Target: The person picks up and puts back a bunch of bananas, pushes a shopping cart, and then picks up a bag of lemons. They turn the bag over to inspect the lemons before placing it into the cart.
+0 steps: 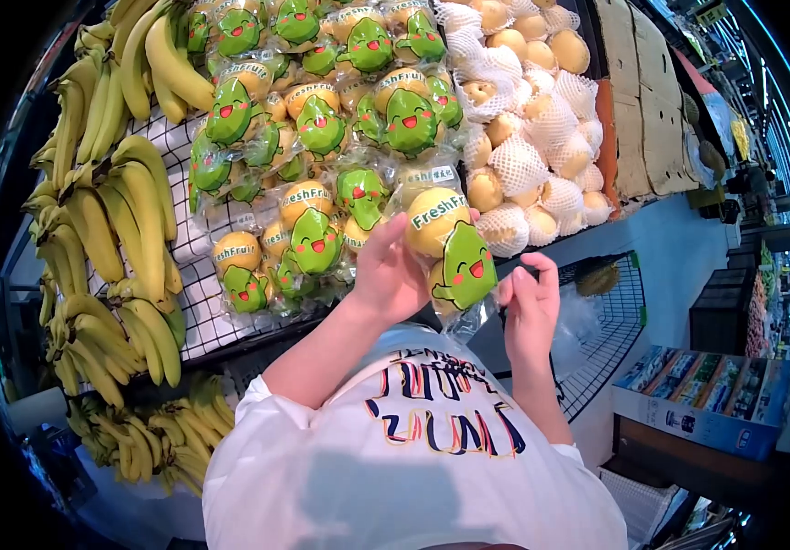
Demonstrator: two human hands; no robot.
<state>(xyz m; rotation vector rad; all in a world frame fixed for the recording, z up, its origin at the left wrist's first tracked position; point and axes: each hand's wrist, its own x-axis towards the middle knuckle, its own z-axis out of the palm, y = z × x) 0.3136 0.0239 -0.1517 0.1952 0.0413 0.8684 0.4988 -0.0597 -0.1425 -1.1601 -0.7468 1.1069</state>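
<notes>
A clear plastic bag of yellow fruit (pixel 441 225), printed with "FreshFruit" and a green smiling cartoon, is held up in front of my chest. My left hand (pixel 392 275) is wrapped round its left side, with part of the fingers hidden behind the bag. My right hand (pixel 531 298) is at the bag's lower right, its fingers curled; whether the fingertips grip the plastic edge is too small to tell. Behind the held bag lie several similar bags (pixel 312 238) on the display.
Banana bunches (pixel 138 211) lie on a white gridded rack (pixel 195 302) at left, with more bananas (pixel 152 435) below. Fruit in white foam nets (pixel 523 165) sits at right. A black wire basket (pixel 610 312) and a box of packaged goods (pixel 702 399) stand further right.
</notes>
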